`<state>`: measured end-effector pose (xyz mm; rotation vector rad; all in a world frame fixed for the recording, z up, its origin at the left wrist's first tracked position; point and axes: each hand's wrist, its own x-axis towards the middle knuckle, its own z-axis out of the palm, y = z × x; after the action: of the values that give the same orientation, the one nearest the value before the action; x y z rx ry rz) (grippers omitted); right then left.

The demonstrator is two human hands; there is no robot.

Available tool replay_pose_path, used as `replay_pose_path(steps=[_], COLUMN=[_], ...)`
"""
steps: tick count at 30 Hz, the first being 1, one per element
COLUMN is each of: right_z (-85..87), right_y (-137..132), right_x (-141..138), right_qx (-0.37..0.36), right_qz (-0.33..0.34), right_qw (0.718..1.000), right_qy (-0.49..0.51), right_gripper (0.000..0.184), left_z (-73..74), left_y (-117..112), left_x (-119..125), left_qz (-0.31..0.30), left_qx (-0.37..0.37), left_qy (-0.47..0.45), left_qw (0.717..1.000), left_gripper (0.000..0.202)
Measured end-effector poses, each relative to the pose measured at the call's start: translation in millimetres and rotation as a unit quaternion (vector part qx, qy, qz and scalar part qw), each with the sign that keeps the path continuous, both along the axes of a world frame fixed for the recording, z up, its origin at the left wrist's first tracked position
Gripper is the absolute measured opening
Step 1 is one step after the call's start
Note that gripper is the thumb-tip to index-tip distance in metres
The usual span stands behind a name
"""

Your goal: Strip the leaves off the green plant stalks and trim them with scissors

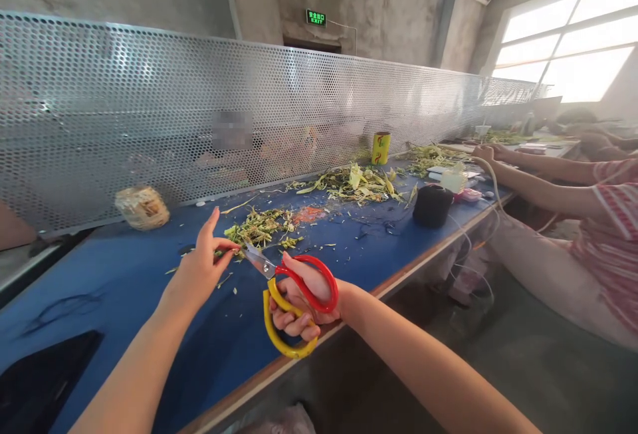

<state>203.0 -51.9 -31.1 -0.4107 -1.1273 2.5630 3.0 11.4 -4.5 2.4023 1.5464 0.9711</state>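
Note:
My right hand (304,294) grips a pair of scissors (269,270) with one red and one yellow handle loop, its fingers through them. The metal blades point up and left, and their tips reach the fingertips of my left hand (199,268). Thumb and finger of that hand are pinched together beside the blade tips, with another finger raised. Whatever sits in the pinch is too small to make out. Just behind both hands lies a pile of green plant trimmings (262,226) on the blue tabletop (199,367). Reddish bits (308,215) are scattered beside the pile.
More leafy scraps (356,183) lie farther back, near a yellow can (381,148). A black thread spool (432,206) stands right. A plastic-wrapped bundle (142,207) rests by the perforated metal screen (174,108). At right, a co-worker's arms (538,178) extend over the table. A dark flat object (47,381) lies front left.

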Motion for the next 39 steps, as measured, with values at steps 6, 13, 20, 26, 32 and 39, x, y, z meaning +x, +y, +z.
replay_pose_path(steps=[6,13,20,26,32,39], right_z=[-1.8,-1.6,-2.8,-1.6,0.1,-0.8], right_y=[0,1,1,1,0,-3], right_x=[0,0,0,0,-1,0], right_qx=[0.012,0.023,0.024,0.023,0.025,0.034], right_qz=[0.007,0.006,0.01,0.002,-0.015,-0.038], right_qw=[1.0,0.999,0.999,0.999,0.999,0.998], right_qy=[-0.015,-0.025,-0.024,-0.031,-0.029,-0.02], right_gripper=[0.068,0.067,0.066,0.065,0.066,0.065], left_z=[0.7,-1.1,-1.2,2.4,6.1,4.3], left_y=[-1,4,4,-2,-8,-9], left_x=[3,4,3,3,5,6], left_qz=[-0.019,-0.073,-0.068,-0.034,-0.009,0.01], left_qx=[-0.066,-0.1,-0.1,-0.062,0.027,0.044], left_qy=[-0.092,-0.209,-0.185,-0.08,0.022,-0.004], left_qw=[0.993,0.97,0.975,0.994,0.999,0.999], left_gripper=[0.072,0.07,0.07,0.068,0.068,0.072])
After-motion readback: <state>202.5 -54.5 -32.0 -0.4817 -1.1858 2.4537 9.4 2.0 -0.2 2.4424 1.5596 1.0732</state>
